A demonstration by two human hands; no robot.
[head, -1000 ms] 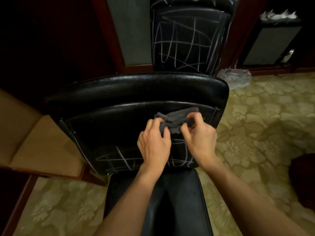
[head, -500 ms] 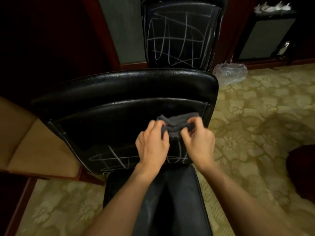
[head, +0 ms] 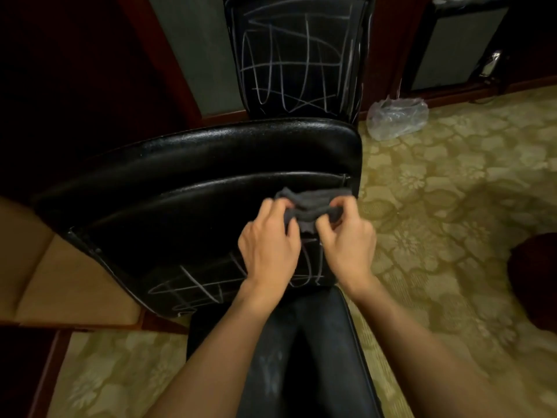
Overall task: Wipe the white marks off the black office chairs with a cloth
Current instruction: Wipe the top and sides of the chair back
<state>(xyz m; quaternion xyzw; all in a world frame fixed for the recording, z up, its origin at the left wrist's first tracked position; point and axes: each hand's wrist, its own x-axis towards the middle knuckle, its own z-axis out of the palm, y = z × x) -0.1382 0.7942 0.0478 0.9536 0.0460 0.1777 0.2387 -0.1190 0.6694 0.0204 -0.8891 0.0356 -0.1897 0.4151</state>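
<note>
A black office chair (head: 193,164) stands right in front of me, its backrest facing me. White scribbles (head: 193,286) run across the lower part of that backrest. A dark grey cloth (head: 313,200) is bunched against the backrest's upper right. My left hand (head: 268,248) pinches its left end and my right hand (head: 346,239) pinches its right end. A second black chair (head: 298,58) stands behind, its back covered in white lines.
A tan upholstered seat (head: 51,285) with a wooden frame sits at the left. A crumpled clear plastic bag (head: 398,116) lies on the patterned yellow carpet (head: 452,191) at the right. Dark wooden wall panels run along the back.
Both hands have kept working the cloth between their fingers on the backrest's upper right; the view has shifted slightly downward.
</note>
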